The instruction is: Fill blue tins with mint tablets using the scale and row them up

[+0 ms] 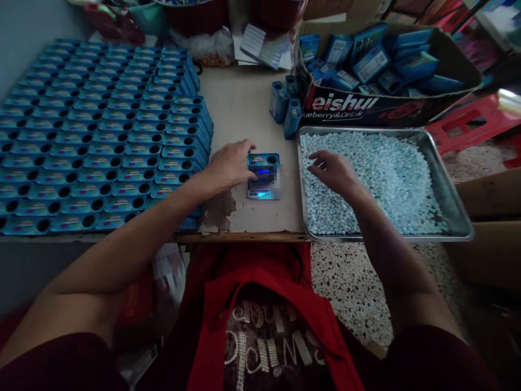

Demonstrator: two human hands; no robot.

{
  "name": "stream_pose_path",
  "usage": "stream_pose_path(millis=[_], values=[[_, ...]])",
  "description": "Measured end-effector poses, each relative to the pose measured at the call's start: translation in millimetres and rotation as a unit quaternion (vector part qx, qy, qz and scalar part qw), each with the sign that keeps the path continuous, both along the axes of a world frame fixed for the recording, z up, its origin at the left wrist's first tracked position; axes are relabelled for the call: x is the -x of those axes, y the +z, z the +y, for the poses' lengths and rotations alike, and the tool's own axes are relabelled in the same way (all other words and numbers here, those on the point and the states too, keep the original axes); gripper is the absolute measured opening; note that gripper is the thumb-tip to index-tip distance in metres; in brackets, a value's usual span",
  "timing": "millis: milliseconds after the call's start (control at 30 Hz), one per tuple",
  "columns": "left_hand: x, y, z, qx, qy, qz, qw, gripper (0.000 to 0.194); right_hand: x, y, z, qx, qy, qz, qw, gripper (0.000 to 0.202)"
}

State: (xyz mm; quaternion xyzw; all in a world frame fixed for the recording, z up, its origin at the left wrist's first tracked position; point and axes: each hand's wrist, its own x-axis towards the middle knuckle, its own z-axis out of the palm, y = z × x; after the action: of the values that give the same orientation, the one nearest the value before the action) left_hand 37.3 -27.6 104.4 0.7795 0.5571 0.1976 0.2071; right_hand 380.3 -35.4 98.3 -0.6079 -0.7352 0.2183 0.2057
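A blue tin (264, 159) with a dark round hole in its top stands on a small digital scale (264, 194) with a lit display. My left hand (233, 165) is at the tin's left end, thumb on the near side and fingers on the far side, spread apart. Whether the fingertips touch the tin is hard to see. Over the left part of a metal tray (453, 193) hovers my right hand (334, 172), its fingers parted and slightly bent. Small pale-blue pellets (391, 174) cover most of the tray's bottom.
Rows of blue tins (101, 136) fill the table's left side. Several loose tins (279, 103) stand beside a cardboard box (345, 111) holding more blue tins. Papers (264, 46) and a plastic bag (214, 49) lie at the back. A red stool (476, 122) stands at right.
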Motion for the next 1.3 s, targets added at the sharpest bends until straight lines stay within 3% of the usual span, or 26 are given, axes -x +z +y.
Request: stream_pose_path(millis=[100,233,367,500,567,667,800,967,1067,1133,1300], values=[[-14.6,-19.9,4.0,0.066,0.045,-0.081,0.993,0.053,20.8,-1.8,8.9,0.065,-0.041,0.256,0.964,0.021],[-37.3,-27.7,-0.6,0.027,0.058,-0.188,0.98,0.046,53.4,-7.5,19.4,0.161,-0.092,0.492,0.851,0.019],[-65.8,-14.6,-1.7,-0.121,-0.012,-0.115,0.986,0.038,63.7,-13.1,21.2,0.244,-0.135,0.602,0.748,0.041],[-94.9,-3.5,2.8,-0.247,-0.09,-0.014,0.965,0.04,53.8,-13.8,18.5,0.298,-0.177,0.684,0.642,0.05],[-105.1,-6.5,7.2,-0.275,-0.106,-0.011,0.955,0.043,49.7,-10.8,17.7,0.311,-0.208,0.712,0.594,0.047],[-113.2,-20.2,16.7,-0.27,-0.106,-0.028,0.957,0.047,48.9,-3.3,16.5,0.305,-0.254,0.731,0.555,0.041],[-111.2,-36.4,28.5,-0.232,-0.045,-0.099,0.967,0.038,52.0,7.3,11.9,0.313,-0.277,0.739,0.528,0.034],[-82.7,-35.4,29.0,-0.098,0.063,-0.29,0.95,0.044,47.2,11.2,10.4,0.306,-0.27,0.746,0.527,0.024],[-57.5,-35.8,17.4,0.018,0.105,-0.393,0.913,0.056,41.4,7.7,14.2,0.299,-0.237,0.741,0.553,0.021],[-44.7,-39.7,6.9,0.055,0.126,-0.425,0.895,0.062,39.3,5.2,16.0,0.295,-0.211,0.728,0.581,0.024],[-37.7,-50.8,-12.5,0.089,0.138,-0.395,0.904,0.063,43.0,5.7,13.6,0.286,-0.181,0.656,0.675,0.023]])
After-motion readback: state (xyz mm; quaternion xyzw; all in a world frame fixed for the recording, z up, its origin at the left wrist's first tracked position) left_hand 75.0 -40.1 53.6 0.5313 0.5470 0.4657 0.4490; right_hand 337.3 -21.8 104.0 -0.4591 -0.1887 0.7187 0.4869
